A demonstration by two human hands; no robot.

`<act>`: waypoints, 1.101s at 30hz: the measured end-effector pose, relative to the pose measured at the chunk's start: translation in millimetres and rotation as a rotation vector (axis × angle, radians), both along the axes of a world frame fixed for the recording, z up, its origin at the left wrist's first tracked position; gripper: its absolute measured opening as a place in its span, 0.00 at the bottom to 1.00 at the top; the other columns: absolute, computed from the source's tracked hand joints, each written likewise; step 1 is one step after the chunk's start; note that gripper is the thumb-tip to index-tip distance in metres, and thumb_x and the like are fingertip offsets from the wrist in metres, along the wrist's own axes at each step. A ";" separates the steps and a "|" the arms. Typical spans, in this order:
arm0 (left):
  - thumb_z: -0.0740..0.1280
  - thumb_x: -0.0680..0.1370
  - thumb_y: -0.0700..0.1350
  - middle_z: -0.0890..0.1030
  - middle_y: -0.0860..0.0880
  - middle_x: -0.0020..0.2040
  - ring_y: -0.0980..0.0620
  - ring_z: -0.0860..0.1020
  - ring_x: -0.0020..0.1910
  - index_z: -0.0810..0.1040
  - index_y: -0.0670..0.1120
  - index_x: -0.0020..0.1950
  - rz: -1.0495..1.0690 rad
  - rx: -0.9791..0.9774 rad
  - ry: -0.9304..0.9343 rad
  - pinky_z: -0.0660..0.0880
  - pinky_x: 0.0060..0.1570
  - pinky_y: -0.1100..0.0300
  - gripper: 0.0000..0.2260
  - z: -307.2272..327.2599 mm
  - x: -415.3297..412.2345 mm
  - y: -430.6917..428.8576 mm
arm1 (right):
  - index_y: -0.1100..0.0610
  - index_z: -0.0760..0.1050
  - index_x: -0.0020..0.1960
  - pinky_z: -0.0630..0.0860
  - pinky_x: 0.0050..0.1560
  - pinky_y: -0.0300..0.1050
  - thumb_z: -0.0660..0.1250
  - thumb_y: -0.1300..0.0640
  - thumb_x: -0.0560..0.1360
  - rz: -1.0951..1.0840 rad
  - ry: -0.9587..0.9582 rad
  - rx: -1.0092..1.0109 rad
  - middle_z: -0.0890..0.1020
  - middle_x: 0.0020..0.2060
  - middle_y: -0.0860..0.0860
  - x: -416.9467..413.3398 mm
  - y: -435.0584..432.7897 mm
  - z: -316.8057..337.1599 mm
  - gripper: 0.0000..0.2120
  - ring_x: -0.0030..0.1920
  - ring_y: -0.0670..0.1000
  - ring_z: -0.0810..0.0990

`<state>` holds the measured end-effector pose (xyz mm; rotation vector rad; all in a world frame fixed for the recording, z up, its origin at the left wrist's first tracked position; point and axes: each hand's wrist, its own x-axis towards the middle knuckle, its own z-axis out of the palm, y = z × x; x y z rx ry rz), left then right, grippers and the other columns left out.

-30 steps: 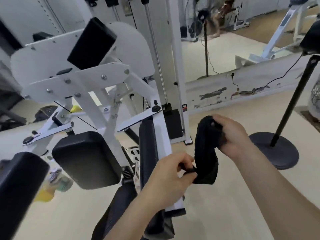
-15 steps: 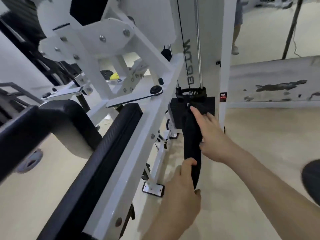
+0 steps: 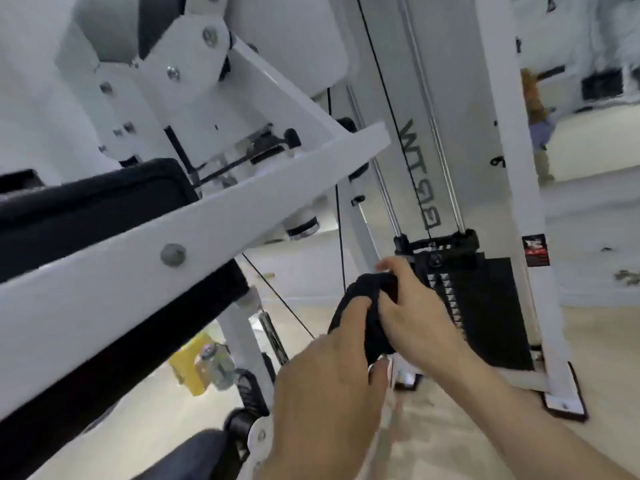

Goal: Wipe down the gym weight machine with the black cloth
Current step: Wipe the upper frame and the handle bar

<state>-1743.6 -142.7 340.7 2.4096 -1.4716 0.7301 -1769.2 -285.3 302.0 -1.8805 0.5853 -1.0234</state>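
Both hands grip the soft, bunched black cloth [image 3: 367,306] beside the black weight stack [image 3: 485,306]: left hand [image 3: 329,379] below, right hand [image 3: 415,313] above. Limp fabric; likely best wadded in the palm.

Beige floor [image 3: 588,341]; white scuffed wall [image 3: 588,237]; yellow object [image 3: 187,365] on floor.

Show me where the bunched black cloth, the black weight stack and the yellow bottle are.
bunched black cloth [image 3: 369,303]: head view, middle fold.
black weight stack [image 3: 491,306]: head view, front face.
yellow bottle [image 3: 192,363]: head view, its side.
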 end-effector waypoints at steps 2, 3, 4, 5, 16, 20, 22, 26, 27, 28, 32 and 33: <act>0.78 0.66 0.49 0.78 0.56 0.34 0.53 0.75 0.29 0.74 0.53 0.61 -0.053 -0.049 -0.279 0.68 0.24 0.60 0.26 -2.4 15.9 -12.4 | 0.41 0.66 0.57 0.80 0.39 0.55 0.58 0.57 0.79 0.100 -0.148 -0.089 0.82 0.38 0.50 6.8 -6.5 -3.1 0.11 0.37 0.52 0.81; 0.78 0.64 0.46 0.77 0.55 0.31 0.52 0.73 0.26 0.78 0.50 0.57 -0.076 -0.076 -0.420 0.66 0.22 0.59 0.22 -1.2 21.3 -16.9 | 0.40 0.67 0.55 0.81 0.39 0.56 0.59 0.58 0.79 0.171 -0.235 -0.087 0.82 0.40 0.49 9.1 -7.6 -2.2 0.12 0.39 0.52 0.82; 0.78 0.65 0.44 0.76 0.53 0.30 0.51 0.72 0.25 0.78 0.49 0.54 -0.074 -0.103 -0.554 0.65 0.21 0.59 0.19 0.7 25.5 -19.9 | 0.40 0.69 0.54 0.82 0.42 0.58 0.59 0.59 0.79 0.274 -0.322 -0.039 0.83 0.42 0.49 11.1 -7.9 -1.5 0.13 0.43 0.54 0.83; 0.77 0.67 0.43 0.75 0.52 0.30 0.50 0.72 0.24 0.78 0.49 0.53 -0.065 -0.117 -0.681 0.65 0.22 0.60 0.17 5.4 25.7 -21.2 | 0.41 0.71 0.54 0.82 0.45 0.60 0.60 0.60 0.79 0.393 -0.409 0.031 0.83 0.45 0.50 13.2 -9.1 0.1 0.13 0.47 0.55 0.83; 0.52 0.78 0.57 0.70 0.53 0.59 0.50 0.63 0.61 0.80 0.55 0.55 0.353 0.316 -0.970 0.57 0.63 0.47 0.19 101.8 -2.8 13.6 | 0.48 0.52 0.77 0.64 0.67 0.56 0.65 0.46 0.69 0.069 -0.414 -0.691 0.66 0.68 0.55 45.5 14.4 76.8 0.40 0.68 0.56 0.62; 0.62 0.75 0.59 0.62 0.54 0.70 0.47 0.60 0.66 0.67 0.59 0.64 0.341 0.419 -0.879 0.63 0.64 0.48 0.19 121.9 -4.9 37.2 | 0.48 0.52 0.76 0.58 0.69 0.57 0.71 0.45 0.70 -0.180 -0.249 -0.863 0.64 0.67 0.57 57.9 18.0 105.8 0.42 0.68 0.57 0.64; 0.67 0.73 0.57 0.64 0.51 0.68 0.46 0.65 0.64 0.57 0.56 0.67 0.474 0.417 -0.834 0.71 0.58 0.50 0.27 130.5 -4.9 55.1 | 0.49 0.50 0.77 0.58 0.68 0.56 0.72 0.52 0.70 -0.257 -0.224 -0.862 0.62 0.68 0.59 58.6 24.2 107.3 0.43 0.67 0.58 0.64; 0.61 0.76 0.59 0.76 0.52 0.59 0.47 0.75 0.56 0.55 0.54 0.69 0.508 0.279 -0.841 0.73 0.46 0.52 0.26 130.3 -1.7 78.9 | 0.56 0.48 0.78 0.59 0.70 0.57 0.72 0.58 0.67 -0.267 -0.395 -0.917 0.64 0.69 0.59 64.1 75.7 94.1 0.47 0.71 0.59 0.62; 0.59 0.76 0.59 0.78 0.52 0.54 0.46 0.77 0.53 0.57 0.52 0.68 0.476 0.239 -0.831 0.73 0.47 0.52 0.25 129.5 -3.0 81.0 | 0.57 0.48 0.79 0.57 0.72 0.58 0.71 0.59 0.66 -0.221 -0.442 -0.901 0.64 0.69 0.59 66.0 89.5 93.3 0.48 0.72 0.59 0.60; 0.58 0.75 0.59 0.77 0.53 0.48 0.45 0.77 0.48 0.58 0.50 0.67 0.452 0.198 -0.794 0.73 0.45 0.52 0.24 129.0 -5.6 81.7 | 0.58 0.46 0.79 0.55 0.73 0.58 0.71 0.59 0.65 -0.170 -0.487 -0.870 0.64 0.69 0.59 66.7 99.6 94.6 0.50 0.73 0.58 0.59; 0.59 0.74 0.63 0.74 0.54 0.46 0.48 0.71 0.39 0.64 0.49 0.64 0.508 0.147 -0.840 0.66 0.40 0.55 0.26 124.8 -8.2 80.4 | 0.56 0.37 0.79 0.53 0.74 0.53 0.70 0.61 0.64 0.011 -0.577 -0.845 0.67 0.68 0.55 56.8 95.7 98.6 0.55 0.71 0.54 0.63; 0.60 0.73 0.66 0.76 0.53 0.48 0.48 0.70 0.40 0.66 0.49 0.63 0.555 0.131 -0.862 0.66 0.39 0.55 0.27 123.4 -6.3 78.7 | 0.55 0.36 0.79 0.55 0.73 0.53 0.70 0.62 0.64 0.036 -0.558 -0.852 0.68 0.68 0.52 54.9 85.6 98.3 0.55 0.70 0.53 0.65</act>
